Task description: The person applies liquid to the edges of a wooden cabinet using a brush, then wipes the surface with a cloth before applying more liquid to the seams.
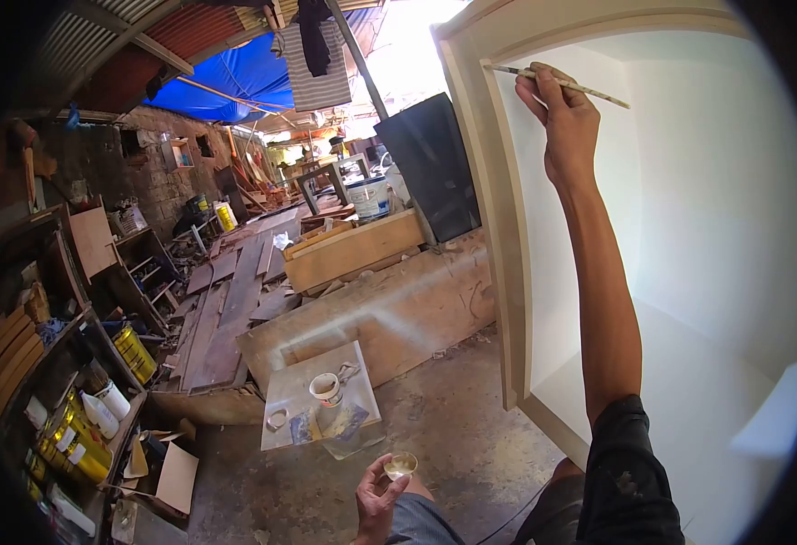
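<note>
A thin paintbrush (598, 94) is pinched in my right hand (557, 104), which is raised at the upper right. The brush tip meets the inner edge of a cream-coloured cabinet frame (507, 227), near its upper left corner. The cabinet's inside (716, 182) is white. Low in the view, above my lap, my left hand (380, 500) has its fingers wrapped round a small cup (400, 466) with pale contents.
On the floor a board (280, 391) bears a white tub (326, 389), a ring-shaped lid and blue-yellow sheets. Wooden panels (398, 309) lean behind it. Shelves with yellow cans (80, 445) and bottles stand left. A dark panel (430, 168) stands beside the cabinet.
</note>
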Demonstrator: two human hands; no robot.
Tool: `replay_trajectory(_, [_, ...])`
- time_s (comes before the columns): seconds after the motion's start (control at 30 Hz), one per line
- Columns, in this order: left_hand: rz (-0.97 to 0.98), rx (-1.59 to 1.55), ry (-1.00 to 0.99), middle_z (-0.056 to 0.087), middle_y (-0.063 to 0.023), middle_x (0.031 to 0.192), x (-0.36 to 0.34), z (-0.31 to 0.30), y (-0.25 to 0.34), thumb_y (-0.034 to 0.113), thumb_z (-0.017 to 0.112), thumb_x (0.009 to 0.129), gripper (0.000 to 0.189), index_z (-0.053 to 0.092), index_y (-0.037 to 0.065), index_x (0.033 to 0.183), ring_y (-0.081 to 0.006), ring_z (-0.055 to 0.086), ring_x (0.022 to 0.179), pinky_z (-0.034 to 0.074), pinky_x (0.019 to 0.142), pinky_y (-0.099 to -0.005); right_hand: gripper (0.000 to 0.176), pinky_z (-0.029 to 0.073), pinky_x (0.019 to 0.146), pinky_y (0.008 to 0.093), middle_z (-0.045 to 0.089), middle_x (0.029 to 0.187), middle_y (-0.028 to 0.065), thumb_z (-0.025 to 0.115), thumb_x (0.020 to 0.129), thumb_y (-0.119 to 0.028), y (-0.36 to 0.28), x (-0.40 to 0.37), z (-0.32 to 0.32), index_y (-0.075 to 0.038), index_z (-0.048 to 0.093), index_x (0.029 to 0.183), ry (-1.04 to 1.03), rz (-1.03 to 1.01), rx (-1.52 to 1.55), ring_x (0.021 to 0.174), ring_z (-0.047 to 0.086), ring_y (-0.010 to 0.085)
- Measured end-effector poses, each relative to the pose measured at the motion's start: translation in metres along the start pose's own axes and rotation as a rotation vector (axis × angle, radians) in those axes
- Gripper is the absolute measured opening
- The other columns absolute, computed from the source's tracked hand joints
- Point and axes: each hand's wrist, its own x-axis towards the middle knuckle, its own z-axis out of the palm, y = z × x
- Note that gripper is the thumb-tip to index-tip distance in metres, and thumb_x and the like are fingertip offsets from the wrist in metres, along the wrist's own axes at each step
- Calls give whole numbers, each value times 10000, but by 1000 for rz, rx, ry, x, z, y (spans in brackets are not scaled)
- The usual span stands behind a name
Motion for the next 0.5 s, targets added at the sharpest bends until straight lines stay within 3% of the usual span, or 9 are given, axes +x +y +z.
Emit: replay_trajectory(0.5, [19, 11, -6, 661, -159, 1230, 1, -5, -5, 0, 736, 897, 542, 506, -51, 1385, -233, 668, 1110, 567, 969, -378, 275, 620, 941, 302, 700, 1086, 167, 632, 1027, -127, -2, 0, 6, 113, 685, 1150, 23, -4, -30, 991, 716, 210])
